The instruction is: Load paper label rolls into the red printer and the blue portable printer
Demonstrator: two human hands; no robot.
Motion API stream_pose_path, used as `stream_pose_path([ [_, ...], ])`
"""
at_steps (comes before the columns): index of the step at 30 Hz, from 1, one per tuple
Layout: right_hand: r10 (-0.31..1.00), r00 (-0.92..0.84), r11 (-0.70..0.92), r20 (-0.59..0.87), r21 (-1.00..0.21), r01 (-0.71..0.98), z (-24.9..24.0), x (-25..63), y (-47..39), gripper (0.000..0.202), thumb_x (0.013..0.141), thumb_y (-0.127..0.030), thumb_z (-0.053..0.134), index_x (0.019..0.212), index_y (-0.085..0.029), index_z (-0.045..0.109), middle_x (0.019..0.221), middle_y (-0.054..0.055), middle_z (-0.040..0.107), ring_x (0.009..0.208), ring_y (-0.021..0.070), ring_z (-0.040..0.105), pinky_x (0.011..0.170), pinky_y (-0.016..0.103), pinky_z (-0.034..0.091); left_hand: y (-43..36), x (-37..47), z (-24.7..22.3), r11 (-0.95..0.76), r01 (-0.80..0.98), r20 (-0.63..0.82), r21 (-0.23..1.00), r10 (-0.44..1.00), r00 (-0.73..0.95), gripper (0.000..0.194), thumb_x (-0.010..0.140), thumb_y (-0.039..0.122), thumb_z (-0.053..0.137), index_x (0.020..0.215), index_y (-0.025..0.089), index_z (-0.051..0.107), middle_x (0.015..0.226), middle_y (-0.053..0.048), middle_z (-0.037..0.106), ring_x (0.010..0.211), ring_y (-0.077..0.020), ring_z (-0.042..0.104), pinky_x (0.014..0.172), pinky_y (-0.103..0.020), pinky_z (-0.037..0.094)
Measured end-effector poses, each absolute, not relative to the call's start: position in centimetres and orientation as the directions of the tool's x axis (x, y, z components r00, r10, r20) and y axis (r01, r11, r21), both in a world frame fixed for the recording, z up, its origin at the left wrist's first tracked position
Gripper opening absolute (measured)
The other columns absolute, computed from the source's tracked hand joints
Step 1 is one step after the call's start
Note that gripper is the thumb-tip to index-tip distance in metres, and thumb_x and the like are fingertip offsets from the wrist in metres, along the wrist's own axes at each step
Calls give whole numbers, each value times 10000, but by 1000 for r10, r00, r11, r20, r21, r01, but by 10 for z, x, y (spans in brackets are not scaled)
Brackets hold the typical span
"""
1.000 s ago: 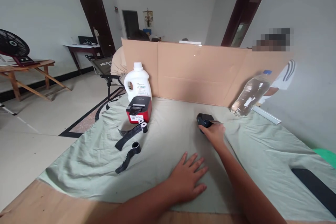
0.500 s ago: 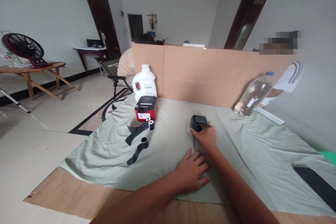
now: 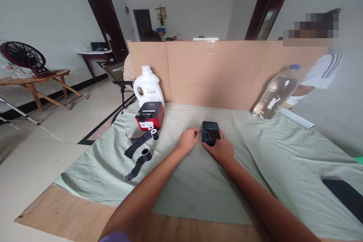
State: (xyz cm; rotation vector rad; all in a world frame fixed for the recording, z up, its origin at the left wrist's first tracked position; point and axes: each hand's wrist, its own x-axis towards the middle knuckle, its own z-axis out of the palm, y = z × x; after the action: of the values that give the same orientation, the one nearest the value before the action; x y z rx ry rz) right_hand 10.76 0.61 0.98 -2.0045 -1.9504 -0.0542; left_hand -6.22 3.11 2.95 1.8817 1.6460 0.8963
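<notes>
A small black printer (image 3: 209,126) with a dark strip of paper sticking out of its front stands on the pale green cloth. My right hand (image 3: 222,147) grips it from the right and the near side. Just off its left side is my left hand (image 3: 189,140), fingers curled in, with nothing visible in them. Left of my hands lie a roll of black paper tape (image 3: 146,154) partly unwound and small black rolls with white cores (image 3: 154,134). Behind these rolls sits a red and black printer (image 3: 154,115), with black paper at its slot.
A white jug (image 3: 149,87) stands behind the red printer. A cardboard sheet (image 3: 210,75) walls off the far edge. At right are a large clear bottle (image 3: 276,92), leaning, a white tube (image 3: 297,118) and a dark flat object (image 3: 344,196). A person (image 3: 323,70) is beyond the cardboard.
My left hand has lifted from the cloth, moved forward to the printer's left side and curled its fingers. My right hand keeps hold of the printer. The view has shifted slightly.
</notes>
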Motion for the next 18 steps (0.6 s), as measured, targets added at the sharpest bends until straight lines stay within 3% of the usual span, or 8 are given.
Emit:
stream_pose_path([
  [6,980,-40,80,192,-206,975,5,119,8,842,855,-654,606,1477,-124,404,1318,222,612,1011,355,687,784,389,467,65,-50,6,-140,635,150,760,988,38,275,915,178,578,1124,214,752,1041,-32,786,950,-174,722,871,-257,540],
  [10,981,-49,87,188,-196,977,5,122,8,908,870,-665,571,1517,-73,335,1287,247,634,1014,376,693,798,400,479,61,-53,-2,-184,606,185,774,981,61,302,934,207,566,1164,228,761,1138,-30,775,999,-179,718,907,-256,538],
  [18,977,-176,197,120,-190,962,3,141,13,940,935,-623,457,1568,18,191,1274,301,643,934,403,720,693,411,498,47,-48,6,-228,790,194,569,971,140,461,950,198,483,1377,269,641,1266,-39,725,1106,-217,690,981,-300,530],
])
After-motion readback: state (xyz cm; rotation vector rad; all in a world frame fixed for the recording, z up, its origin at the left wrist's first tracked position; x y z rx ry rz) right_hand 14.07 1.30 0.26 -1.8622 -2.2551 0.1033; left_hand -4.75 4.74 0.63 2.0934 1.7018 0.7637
